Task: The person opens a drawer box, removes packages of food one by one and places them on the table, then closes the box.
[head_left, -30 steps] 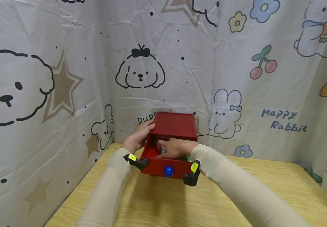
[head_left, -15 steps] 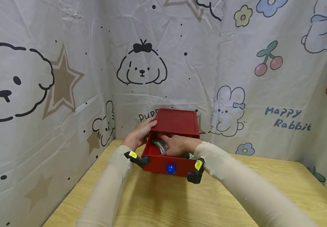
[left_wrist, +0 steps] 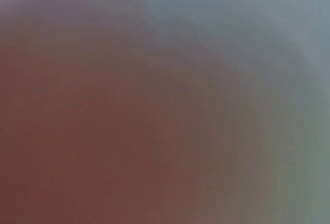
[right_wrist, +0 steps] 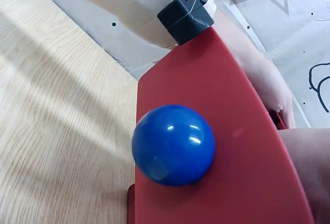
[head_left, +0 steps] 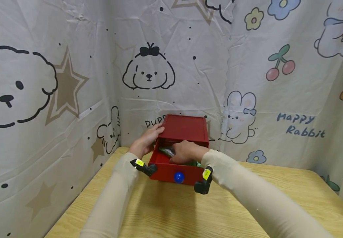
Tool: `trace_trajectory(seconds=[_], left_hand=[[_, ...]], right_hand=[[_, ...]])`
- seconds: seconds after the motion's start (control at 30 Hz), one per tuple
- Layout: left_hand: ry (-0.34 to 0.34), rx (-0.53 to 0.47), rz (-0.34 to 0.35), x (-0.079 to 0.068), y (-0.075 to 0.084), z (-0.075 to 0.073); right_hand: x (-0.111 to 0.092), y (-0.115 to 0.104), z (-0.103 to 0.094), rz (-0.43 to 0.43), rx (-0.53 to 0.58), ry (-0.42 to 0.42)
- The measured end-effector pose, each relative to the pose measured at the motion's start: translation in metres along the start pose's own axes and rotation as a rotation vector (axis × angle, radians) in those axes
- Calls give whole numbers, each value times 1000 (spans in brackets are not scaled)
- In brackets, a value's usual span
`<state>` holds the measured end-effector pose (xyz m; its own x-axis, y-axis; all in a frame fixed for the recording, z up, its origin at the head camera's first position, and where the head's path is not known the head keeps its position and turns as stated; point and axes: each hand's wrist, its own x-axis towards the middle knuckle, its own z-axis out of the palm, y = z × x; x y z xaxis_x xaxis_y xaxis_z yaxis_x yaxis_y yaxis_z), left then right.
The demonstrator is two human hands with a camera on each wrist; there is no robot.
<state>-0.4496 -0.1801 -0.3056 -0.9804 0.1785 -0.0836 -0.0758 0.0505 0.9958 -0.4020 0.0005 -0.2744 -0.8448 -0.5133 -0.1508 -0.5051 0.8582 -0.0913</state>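
Observation:
A red box (head_left: 183, 128) stands with its drawer (head_left: 163, 170) pulled out; a blue ball knob (head_left: 178, 177) is on the drawer front. My left hand (head_left: 147, 139) rests against the box's left side, fingers extended along it. Inside the drawer is my right hand (head_left: 186, 152), at a dark green and silvery packet (head_left: 167, 151). Its fingertips are partly hidden, so a grip on the packet cannot be made out. Something green and shiny (head_left: 198, 163) shows beneath the right wrist. In the right wrist view the blue knob (right_wrist: 174, 145) appears close up. The left wrist view is only a reddish blur.
The box stands near the back of a wooden table (head_left: 165, 211). A patterned cloth (head_left: 171, 66) hangs behind it and along the left. Black wrist cameras (head_left: 202, 185) sit beside the drawer front.
The right hand has shifted within the drawer, and the packet now lies lower and flatter than half a second ago. The left hand stays on the box. The head view has tilted slightly.

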Motion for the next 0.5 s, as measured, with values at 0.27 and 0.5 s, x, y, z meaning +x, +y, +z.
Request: trace_trajectory(seconds=[0.27, 0.5], left_hand=[[9, 12, -13, -1, 2, 1], [13, 10, -17, -2, 3, 1]], right_hand=[[-2, 3, -7, -140, -12, -51], [-4, 5, -13, -221, 31, -115]])
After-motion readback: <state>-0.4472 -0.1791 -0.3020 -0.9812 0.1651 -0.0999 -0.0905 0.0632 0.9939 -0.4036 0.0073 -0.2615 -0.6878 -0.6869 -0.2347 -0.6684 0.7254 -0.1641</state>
